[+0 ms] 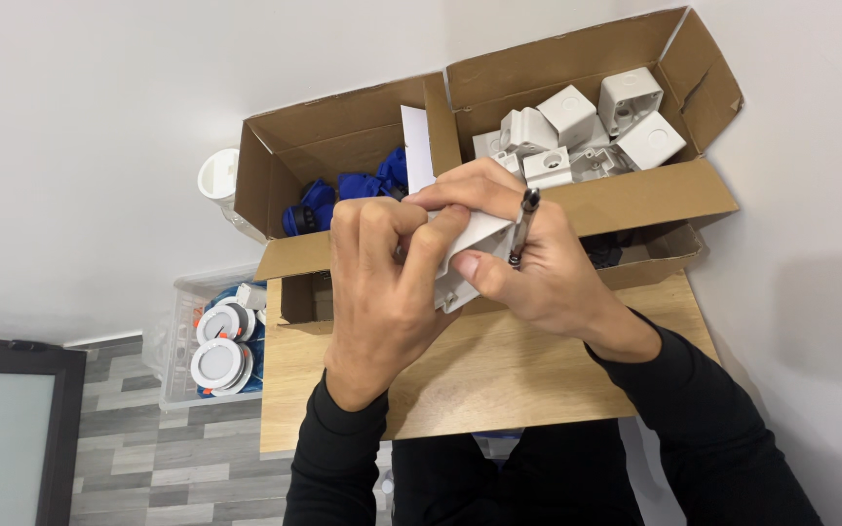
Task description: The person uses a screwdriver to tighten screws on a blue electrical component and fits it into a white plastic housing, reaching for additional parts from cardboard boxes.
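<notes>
Both my hands meet over a small wooden table [499,375]. My left hand [382,282] and my right hand [528,258] together grip a white plastic box-shaped part [470,253], mostly hidden by the fingers. A slim metal tool with a dark tip, like a screwdriver [522,226], rests between my right hand's fingers and stands nearly upright. Just behind the hands is an open cardboard box [635,200] holding several white plastic housings [587,127] on its right side and blue parts [343,195] on its left.
A white divider card [417,146] stands in the box. Another cardboard box [299,297] lies under the hands. On the floor at left, a clear bin [182,336] holds round white lamps [218,362]. A white cup-like item [218,180] stands left of the box. White walls surround.
</notes>
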